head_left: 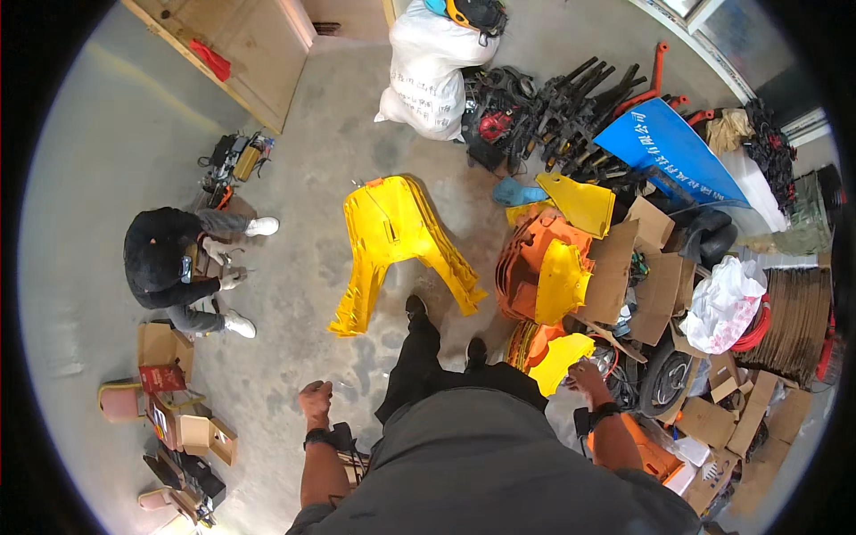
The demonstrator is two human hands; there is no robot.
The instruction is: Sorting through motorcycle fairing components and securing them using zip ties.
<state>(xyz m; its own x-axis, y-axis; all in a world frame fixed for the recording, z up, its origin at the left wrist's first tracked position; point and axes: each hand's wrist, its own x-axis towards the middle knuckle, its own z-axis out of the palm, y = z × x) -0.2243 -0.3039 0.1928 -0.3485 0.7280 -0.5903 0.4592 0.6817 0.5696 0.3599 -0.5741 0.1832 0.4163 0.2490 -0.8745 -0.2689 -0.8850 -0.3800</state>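
Note:
My left hand (316,399) hangs at my side over the bare floor, curled into a loose fist with nothing visible in it. At my other side, my right hand (586,378) overlaps the edge of a yellow plastic panel (555,364); its fingers are bent, and I cannot tell whether they grip the panel. That panel lies against orange curved panels (524,343). Ahead of my feet rests a stack of yellow forked plastic panels (385,223), its two legs spread toward me. Another yellow panel (560,283) leans on orange panels farther right.
To the left a person (174,259) in dark clothes sits low, gloved hands together. Cardboard boxes (660,285), a wheel (667,383) and a blue signboard (673,147) crowd the right. A white sack (423,80) and black parts (571,111) stand at the back. An open door (236,53) is far left.

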